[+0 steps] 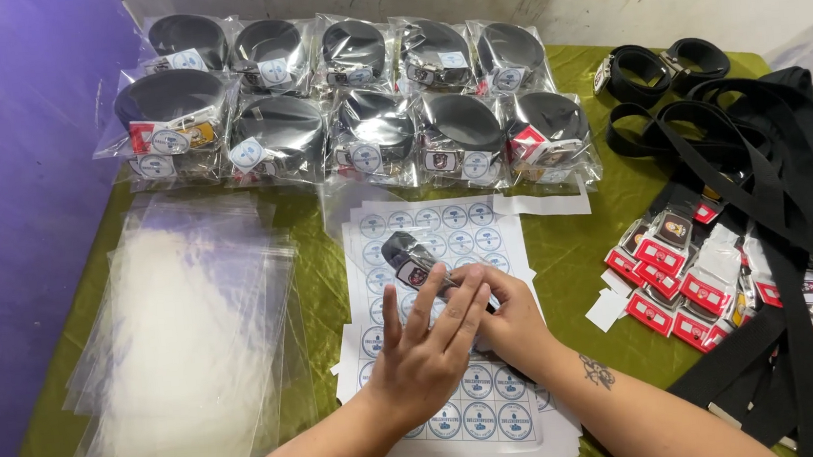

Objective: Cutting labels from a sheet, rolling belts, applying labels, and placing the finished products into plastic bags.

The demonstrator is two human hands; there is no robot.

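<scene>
**A:** Wide shot first: a green-draped surface (604, 241), bagged black belts (357, 115) in two rows along the far edge, a fanned stack of clear sleeves (190, 326) by the left edge, loose black belts (766, 187) trailing down the right edge beside red-tagged buckles (671, 279).

**B:** And centre frame?

**A:** Sheets of round blue-and-white stickers (447, 244), stacked near the front edge. Over them, both hands meet on one small bagged buckle (411, 259).

**B:** Who holds what?

**A:** The right hand (508, 323) pinches the packet from beneath, fingers closed on it. The left hand (427, 349) lies flat across, fingers spread and released, pressing down on the packet's nearer end.

**B:** Done well, that looks like?

**A:** My read: keep the packet low over the sheets, smooth the plastic from one end outward so no air or crease stays, and let the right hand steady it while the left hand presses.
</scene>
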